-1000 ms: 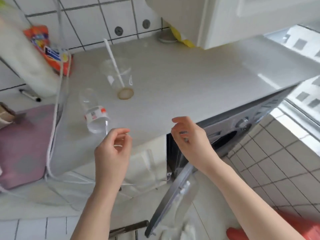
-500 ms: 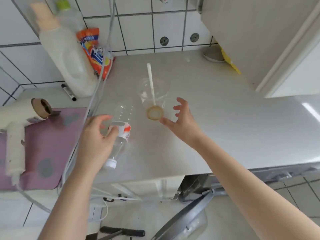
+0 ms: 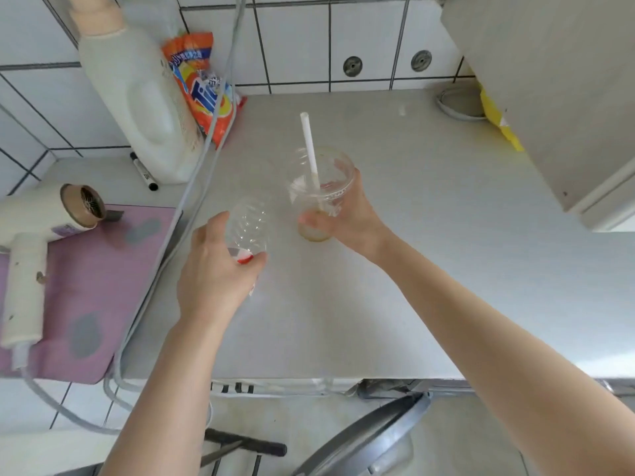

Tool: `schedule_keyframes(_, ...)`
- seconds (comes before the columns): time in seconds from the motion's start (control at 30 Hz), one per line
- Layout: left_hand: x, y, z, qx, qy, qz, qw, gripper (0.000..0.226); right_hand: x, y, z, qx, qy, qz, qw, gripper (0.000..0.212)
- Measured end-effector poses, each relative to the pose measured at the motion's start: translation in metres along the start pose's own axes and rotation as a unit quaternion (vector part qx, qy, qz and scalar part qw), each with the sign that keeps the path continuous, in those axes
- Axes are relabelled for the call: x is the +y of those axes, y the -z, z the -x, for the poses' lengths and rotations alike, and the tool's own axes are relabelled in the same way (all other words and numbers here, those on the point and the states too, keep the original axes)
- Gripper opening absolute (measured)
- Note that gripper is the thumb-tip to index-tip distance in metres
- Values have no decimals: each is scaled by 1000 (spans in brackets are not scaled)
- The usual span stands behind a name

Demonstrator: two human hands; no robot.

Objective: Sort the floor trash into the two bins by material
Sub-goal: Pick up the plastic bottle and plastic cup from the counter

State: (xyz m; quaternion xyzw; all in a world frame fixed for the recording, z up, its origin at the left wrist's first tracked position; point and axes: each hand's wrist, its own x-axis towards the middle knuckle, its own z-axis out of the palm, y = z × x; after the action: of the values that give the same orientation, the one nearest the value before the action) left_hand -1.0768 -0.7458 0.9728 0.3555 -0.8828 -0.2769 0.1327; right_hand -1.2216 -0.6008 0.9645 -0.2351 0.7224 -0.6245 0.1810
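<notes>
A clear plastic bottle (image 3: 248, 226) with a red and white label lies on the white countertop (image 3: 429, 269), and my left hand (image 3: 213, 280) is wrapped around its lower half. To its right stands a clear plastic cup (image 3: 321, 187) with a domed lid, a white straw (image 3: 309, 149) and a little brown liquid at the bottom. My right hand (image 3: 347, 218) grips the cup from its right side. Neither bin is in view.
A big white detergent jug (image 3: 137, 97) and an orange detergent bag (image 3: 202, 91) stand at the back left. A hair dryer (image 3: 41, 228) lies on a purple mat (image 3: 96, 286). A grey hose (image 3: 192, 187) crosses the counter's left edge. A cabinet (image 3: 549, 80) hangs at right; an open washer door (image 3: 374, 438) is below.
My view has moved closer to the counter. Both hands reached forward and closed: the left around the bottle, the right around the cup.
</notes>
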Motion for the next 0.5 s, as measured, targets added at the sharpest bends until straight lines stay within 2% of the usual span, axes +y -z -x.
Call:
schedule_keyframes(0.1,-3,-3,-5,-12,21,-17,1000,80,2,2,0,8,-16,4,1000,81)
schedule_keyframes(0.2,-2,-2,-9,-18,28,6,999,77,-1,12,9,-4,-50,28,998,87)
schedule_keyframes(0.37,9,6,1,-38,43,157,986,75,-18,34,41,15,-92,70,993,75)
schedule_keyframes(0.5,21,10,21,-45,30,233,971,73,-29,44,71,51,-91,74,992,71)
